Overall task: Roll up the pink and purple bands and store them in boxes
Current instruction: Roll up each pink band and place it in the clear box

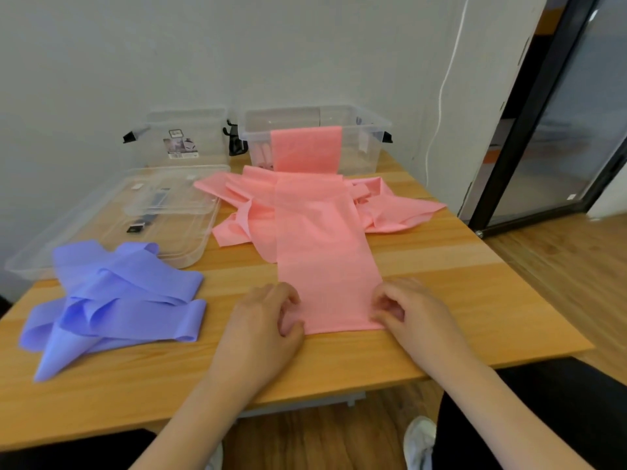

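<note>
A long pink band lies flat down the middle of the wooden table, its far end draped over the front wall of a clear box. More pink bands lie bunched behind it. My left hand pinches the band's near left corner with curled fingers. My right hand pinches the near right corner the same way. A heap of purple bands lies loose at the left of the table.
A second clear box with black latches stands at the back left by the wall. Clear lids lie stacked in front of it. The table's near edge runs just below my wrists. A dark door frame stands at the right.
</note>
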{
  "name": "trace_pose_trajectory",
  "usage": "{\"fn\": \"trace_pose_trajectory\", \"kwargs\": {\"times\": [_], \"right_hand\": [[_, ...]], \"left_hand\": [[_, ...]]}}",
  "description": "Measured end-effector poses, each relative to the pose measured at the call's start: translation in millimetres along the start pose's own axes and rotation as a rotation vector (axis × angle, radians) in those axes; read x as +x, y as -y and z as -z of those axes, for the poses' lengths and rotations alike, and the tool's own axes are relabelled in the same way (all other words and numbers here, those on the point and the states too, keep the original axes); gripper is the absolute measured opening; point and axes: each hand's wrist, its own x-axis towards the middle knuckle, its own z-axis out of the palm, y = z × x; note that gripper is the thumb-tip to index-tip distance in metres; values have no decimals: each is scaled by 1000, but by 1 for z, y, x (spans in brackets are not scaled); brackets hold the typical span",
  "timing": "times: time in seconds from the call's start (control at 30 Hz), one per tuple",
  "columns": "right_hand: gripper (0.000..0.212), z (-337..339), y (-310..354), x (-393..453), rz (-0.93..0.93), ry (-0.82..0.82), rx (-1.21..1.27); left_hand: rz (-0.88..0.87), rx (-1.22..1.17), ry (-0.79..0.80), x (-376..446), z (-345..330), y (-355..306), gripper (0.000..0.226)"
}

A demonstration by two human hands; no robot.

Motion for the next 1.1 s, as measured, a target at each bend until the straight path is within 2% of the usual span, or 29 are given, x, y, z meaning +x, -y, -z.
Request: {"fn": "trace_pose_trajectory", "kwargs": {"times": [0.07, 0.13, 0.2, 0.27, 0.33, 0.43, 0.5, 0.57, 0.67, 0.8, 0.9, 1.03, 1.1], "right_hand": [[8, 3, -6, -1, 101, 51, -21], [23, 11, -13, -3, 120, 171, -11], [21, 14, -17, -4, 128, 196, 0], [8, 11, -15, -4, 129, 147, 26], [12, 7, -10, -2, 69, 131, 73], [19, 3, -6, 1, -67, 87, 129], [22, 0, -4, 1, -122, 19, 117], [23, -1, -4, 0, -98, -11, 60], [10, 6, -10, -1, 2, 62, 42], [7, 9, -15, -2, 45, 85, 50], [15, 5, -11, 3, 19, 59, 71], [9, 1, -7, 8, -84, 30, 73], [15, -1, -7, 7, -76, -6, 31]], "left_hand": [[-107, 71, 22, -1, 2, 1, 21], [-142, 45, 70, -2, 3, 8, 30], [-148, 6, 95, -2, 6, 12, 34], [-157, -2, 79, 0, 5, 13, 33], [-113, -34, 69, 2, 4, 11, 28], [-12, -65, 48, 2, 1, 9, 7], [33, -44, 26, 1, 0, 9, 11], [30, 8, 2, 1, 1, 9, 13], [-97, 68, 6, 1, 4, 13, 7], [-86, 15, 64, 1, 8, 16, 13], [-58, -3, 24, 2, 6, 13, 14], [68, 0, 3, 5, 2, 10, 7], [38, 49, -8, 5, 2, 9, 7]]}}
